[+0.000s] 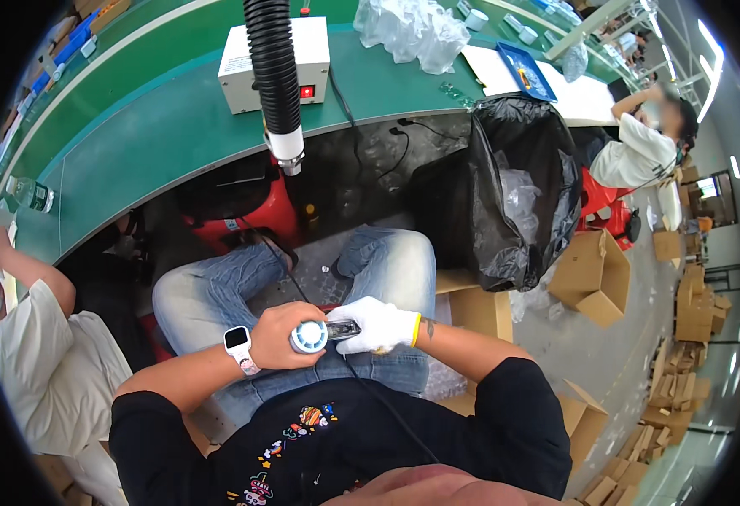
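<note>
My bare left hand (282, 339), with a watch (237, 341) on its wrist, is closed around a round-headed light-blue and white device (309, 337). A ring of slots shows on the device's face, turned up toward me. My right hand (376, 325), in a white glove with a yellow cuff, grips a dark glossy piece (344, 330) that meets the device's side. Whether the two parts are joined, I cannot tell. Both hands are together above my lap, over my jeans (209, 295). A thin black cord (387, 405) runs down across my shirt from near the hands.
Ahead is a green workbench (142, 152) with a white box (239, 72) bearing a red switch. A black ribbed hose (270, 59) hangs over its edge. A black-bagged bin (492, 202) and cardboard boxes (591, 274) stand to the right. People sit at left and far right.
</note>
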The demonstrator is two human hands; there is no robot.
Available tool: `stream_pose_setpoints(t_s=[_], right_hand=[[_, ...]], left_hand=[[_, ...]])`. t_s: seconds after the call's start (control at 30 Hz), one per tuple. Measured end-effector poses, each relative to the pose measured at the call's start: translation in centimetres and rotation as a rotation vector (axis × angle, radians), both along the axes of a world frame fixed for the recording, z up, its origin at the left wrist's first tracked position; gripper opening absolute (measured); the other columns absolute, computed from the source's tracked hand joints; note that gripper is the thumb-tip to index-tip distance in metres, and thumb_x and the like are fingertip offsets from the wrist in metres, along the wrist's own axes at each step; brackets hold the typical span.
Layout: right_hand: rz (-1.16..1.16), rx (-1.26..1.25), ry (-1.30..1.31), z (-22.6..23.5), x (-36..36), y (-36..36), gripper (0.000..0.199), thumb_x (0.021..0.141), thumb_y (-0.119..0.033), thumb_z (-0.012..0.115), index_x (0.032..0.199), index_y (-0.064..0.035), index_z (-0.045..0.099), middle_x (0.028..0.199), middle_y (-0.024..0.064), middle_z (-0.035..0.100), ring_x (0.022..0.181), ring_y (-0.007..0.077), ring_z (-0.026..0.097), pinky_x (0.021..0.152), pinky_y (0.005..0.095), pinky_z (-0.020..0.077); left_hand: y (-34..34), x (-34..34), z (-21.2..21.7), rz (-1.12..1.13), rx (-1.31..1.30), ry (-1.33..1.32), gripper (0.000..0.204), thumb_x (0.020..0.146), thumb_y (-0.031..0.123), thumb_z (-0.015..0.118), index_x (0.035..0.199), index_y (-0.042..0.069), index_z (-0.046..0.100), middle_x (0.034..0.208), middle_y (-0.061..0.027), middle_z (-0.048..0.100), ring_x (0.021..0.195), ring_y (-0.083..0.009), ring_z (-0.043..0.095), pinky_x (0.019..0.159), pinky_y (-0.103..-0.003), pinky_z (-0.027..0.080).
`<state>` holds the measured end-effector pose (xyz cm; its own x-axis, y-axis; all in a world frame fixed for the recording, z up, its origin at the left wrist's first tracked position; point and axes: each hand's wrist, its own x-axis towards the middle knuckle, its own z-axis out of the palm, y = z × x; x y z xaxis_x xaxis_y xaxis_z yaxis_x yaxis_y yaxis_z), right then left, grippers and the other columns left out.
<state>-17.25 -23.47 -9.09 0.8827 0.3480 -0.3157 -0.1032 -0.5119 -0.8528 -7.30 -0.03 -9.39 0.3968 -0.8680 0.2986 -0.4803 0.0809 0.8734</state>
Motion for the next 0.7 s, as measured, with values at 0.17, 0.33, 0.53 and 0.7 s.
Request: stream_pose_setpoints(t_s=[0.17,0.33,0.53,0.7], right_hand=[[-0.066,0.029,-0.182,-6.9,-0.1,0.8,0.032,0.074,-0.026,0.079,0.101,-0.0106,0.073,0.092,0.0154,0.075,0.089,0.0383,0.072,0.080,0.0448,0.0573],[-0.134,0.006,-0.226,-7.1,-0.9,0.7,0.027,0.071,-0.023,0.077,0.095,-0.0118,0.074,0.088,0.0154,0.074,0.085,0.0400,0.071,0.076,0.0468,0.0565],[-0.136,-0.150,-0.262,-7.5,-1.3,-0.1,0.023,0.069,-0.024,0.075,0.090,-0.0134,0.075,0.081,0.0155,0.073,0.080,0.0402,0.071,0.074,0.0481,0.0557],[-0.188,-0.058,-0.247,-7.7,-1.2,0.4,0.026,0.069,-0.026,0.076,0.092,-0.0142,0.076,0.083,0.0150,0.074,0.082,0.0394,0.071,0.075,0.0485,0.0554]], left_hand=[[-2.2,-0.1,0.9,-0.136,0.185,-0.243,0.053,0.060,0.010,0.089,0.107,0.008,0.066,0.106,-0.0134,0.071,0.096,-0.0333,0.072,0.080,-0.041,0.060],[-3.1,-1.5,1.1,-0.107,0.314,-0.276,0.049,0.056,0.008,0.087,0.100,0.009,0.067,0.101,-0.0121,0.068,0.093,-0.0343,0.069,0.077,-0.045,0.059],[-4.3,-1.0,-2.0,-0.123,0.213,-0.342,0.054,0.058,0.012,0.089,0.107,0.012,0.066,0.105,-0.0097,0.067,0.094,-0.0341,0.068,0.074,-0.046,0.057],[-2.9,-1.5,-1.0,-0.013,0.199,-0.349,0.053,0.059,0.011,0.089,0.107,0.008,0.065,0.102,-0.0126,0.067,0.093,-0.0360,0.068,0.077,-0.045,0.057]])
